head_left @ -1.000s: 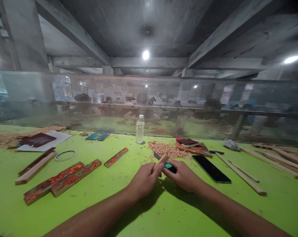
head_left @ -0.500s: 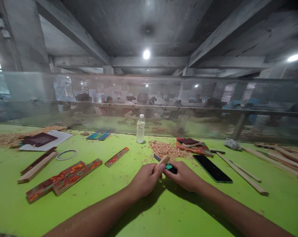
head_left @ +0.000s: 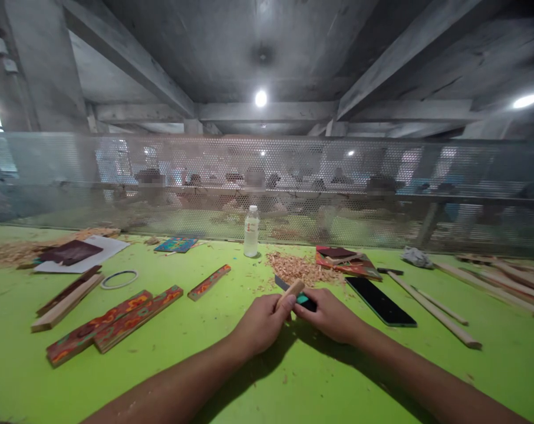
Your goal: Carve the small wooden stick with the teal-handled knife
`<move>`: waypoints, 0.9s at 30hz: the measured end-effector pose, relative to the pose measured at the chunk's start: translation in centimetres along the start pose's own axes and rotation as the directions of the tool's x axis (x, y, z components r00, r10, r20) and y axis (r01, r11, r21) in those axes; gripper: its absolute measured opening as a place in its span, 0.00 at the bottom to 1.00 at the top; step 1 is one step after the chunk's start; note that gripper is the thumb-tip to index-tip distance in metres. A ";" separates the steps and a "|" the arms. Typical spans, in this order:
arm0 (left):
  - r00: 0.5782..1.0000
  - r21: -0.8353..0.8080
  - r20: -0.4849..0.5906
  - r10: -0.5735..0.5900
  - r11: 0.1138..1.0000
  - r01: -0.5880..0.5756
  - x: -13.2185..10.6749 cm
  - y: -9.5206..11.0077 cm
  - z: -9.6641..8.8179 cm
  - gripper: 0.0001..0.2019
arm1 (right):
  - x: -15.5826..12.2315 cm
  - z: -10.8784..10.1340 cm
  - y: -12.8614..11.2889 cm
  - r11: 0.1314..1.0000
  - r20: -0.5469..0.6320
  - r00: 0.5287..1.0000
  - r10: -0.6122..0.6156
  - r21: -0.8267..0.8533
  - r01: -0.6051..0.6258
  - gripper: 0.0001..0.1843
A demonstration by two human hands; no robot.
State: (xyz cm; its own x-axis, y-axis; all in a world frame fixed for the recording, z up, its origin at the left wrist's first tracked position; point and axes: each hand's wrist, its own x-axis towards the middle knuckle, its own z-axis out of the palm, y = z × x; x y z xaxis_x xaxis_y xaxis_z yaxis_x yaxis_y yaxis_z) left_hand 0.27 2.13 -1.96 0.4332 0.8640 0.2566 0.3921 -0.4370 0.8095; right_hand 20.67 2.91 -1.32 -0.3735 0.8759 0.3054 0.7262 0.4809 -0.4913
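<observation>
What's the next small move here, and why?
Probably one short stroke of the knife along the wood piece: the right hand grips the knife, its blade crosses behind the wood piece, the left hand holds that piece, and shavings lie just beyond.

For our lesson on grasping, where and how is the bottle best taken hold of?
Probably grip the bottle around mid-body, coming from the person's left: it stands upright, its body looks roughly cylindrical, and the wood shavings lie to its right.
</observation>
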 end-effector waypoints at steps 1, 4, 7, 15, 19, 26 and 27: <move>1.000 0.000 -0.004 -0.003 1.000 0.003 0.0 0.0 0.0 0.27 | 0.0 0.0 -0.1 1.000 0.001 1.000 -0.002 0.001 0.002 0.18; 1.000 0.001 -0.005 -0.007 1.000 0.007 0.1 0.0 0.0 0.28 | 0.0 0.0 -0.1 1.000 0.010 1.000 0.003 -0.005 -0.003 0.19; 1.000 0.000 0.004 -0.011 1.000 0.011 0.0 0.1 -0.1 0.28 | 0.0 0.1 0.0 1.000 0.023 1.000 0.011 -0.012 -0.010 0.19; 1.000 0.023 0.011 -0.015 1.000 0.015 -0.1 0.1 -0.2 0.27 | 0.0 0.2 0.3 1.000 0.033 0.999 0.017 -0.012 -0.017 0.20; 1.000 0.034 0.017 -0.014 0.999 0.013 0.0 0.0 -0.2 0.27 | 0.0 0.3 0.4 1.000 0.032 0.999 0.018 -0.013 -0.018 0.20; 1.000 0.051 0.026 -0.014 0.999 0.013 0.0 -0.1 -0.2 0.27 | 0.1 0.1 0.1 1.000 0.026 1.000 0.012 -0.004 -0.012 0.18; 0.999 0.055 0.030 -0.015 0.998 0.014 0.0 0.0 -0.2 0.27 | 0.1 0.1 0.1 1.000 0.025 1.000 0.011 -0.003 -0.011 0.18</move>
State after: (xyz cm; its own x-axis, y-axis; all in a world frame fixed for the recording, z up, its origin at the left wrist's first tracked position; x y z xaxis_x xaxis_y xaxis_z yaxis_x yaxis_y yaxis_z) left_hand 0.07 2.20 -1.88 0.4509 0.8628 0.2285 0.4417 -0.4382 0.7829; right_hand 20.65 2.98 -1.39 -0.3799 0.8820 0.2790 0.7321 0.4710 -0.4921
